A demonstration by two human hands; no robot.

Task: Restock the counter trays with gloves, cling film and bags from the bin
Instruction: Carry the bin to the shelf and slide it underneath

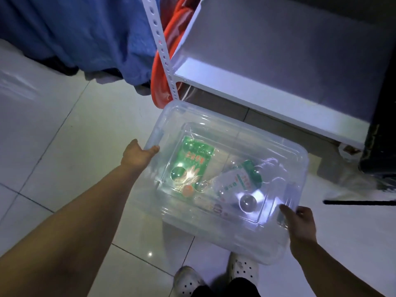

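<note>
A clear plastic bin (246,133) with its clear lid on is held above the tiled floor. My left hand (137,155) grips the bin's left end, fingers curled under the rim. My right hand (300,224) grips its near right corner. Through the lid I see a green packet of gloves (192,161) at the left and a white and green packet (242,181) at the right. Glare hides the other contents.
A white metal shelf (278,61) stands behind the bin, with a perforated upright post (160,46) and an orange-red basin (159,82) beside it. Blue cloth (85,33) hangs at the upper left. My white clogs (244,269) show below the bin.
</note>
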